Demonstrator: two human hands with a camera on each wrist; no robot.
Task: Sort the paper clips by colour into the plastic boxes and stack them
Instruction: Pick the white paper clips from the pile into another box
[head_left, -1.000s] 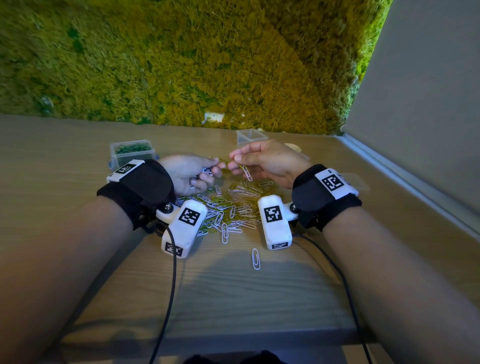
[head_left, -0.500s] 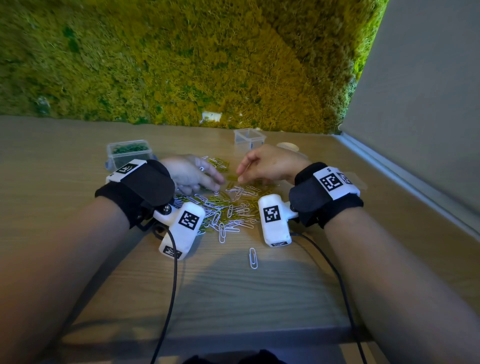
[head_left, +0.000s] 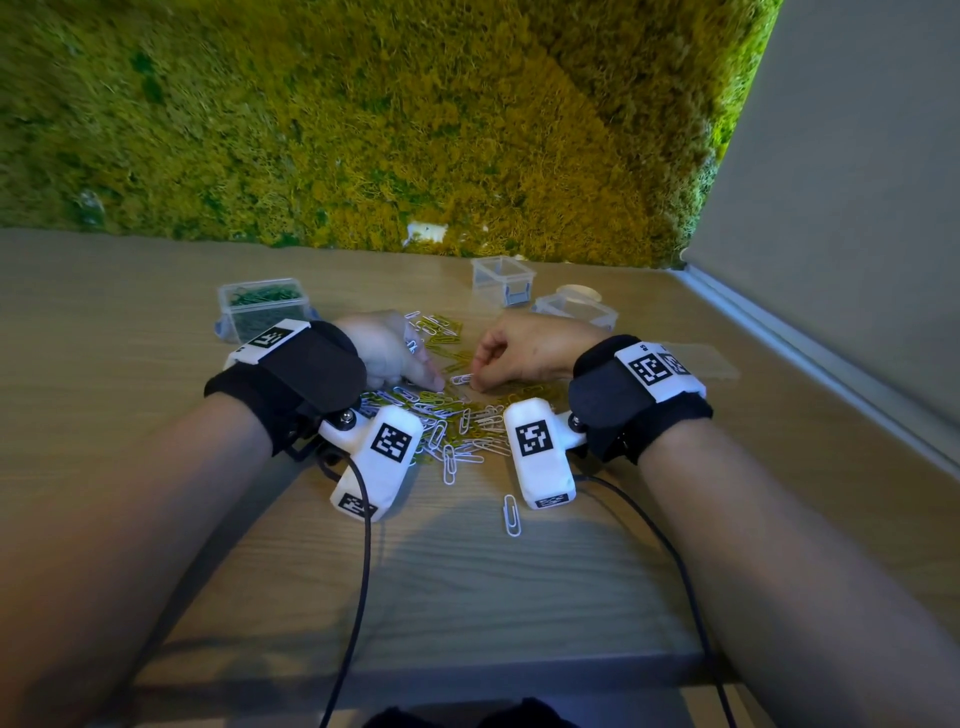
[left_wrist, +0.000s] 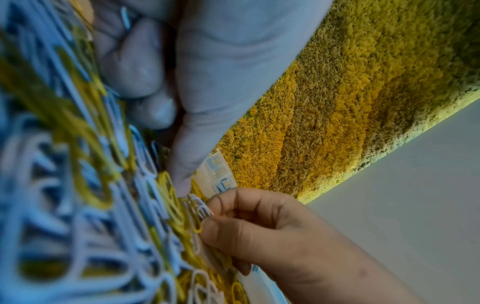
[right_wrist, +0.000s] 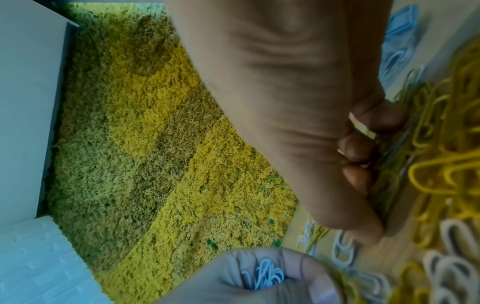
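1. My left hand (head_left: 387, 348) is down on the pale wooden desk (head_left: 130, 395) at the left edge of the scattered heap of white and yellow wire paper clips (head_left: 447, 421). Its fingers are curled around a small bunch of white paper clips (right_wrist: 262, 275), which the right wrist view shows tucked in the palm, and its fingertip touches the heap.
2. My right hand (head_left: 524, 353) is at the heap's far right side, knuckles up, thumb and forefinger pinching one white paper clip (head_left: 461, 379) just beside my left fingertip.
3. In the left wrist view that pinched clip (left_wrist: 200, 207) sits at the tips of my right fingers (left_wrist: 233, 205), right above yellow clips on the desk.
4. One single white paper clip (head_left: 511, 514) lies apart from the heap, nearer to me, between the two white wrist camera housings.
5. A clear plastic box filled with green paper clips (head_left: 262, 306) stands on the desk just beyond my left wrist strap.
6. A clear plastic box with a grey latch (head_left: 501, 280) stands farther back, right of centre, and I cannot tell if anything is in it.
7. Another low clear plastic box (head_left: 576, 309) sits just beyond my right hand; its contents are unclear.
8. A wall of green and yellow moss (head_left: 363, 119) rises behind the desk.
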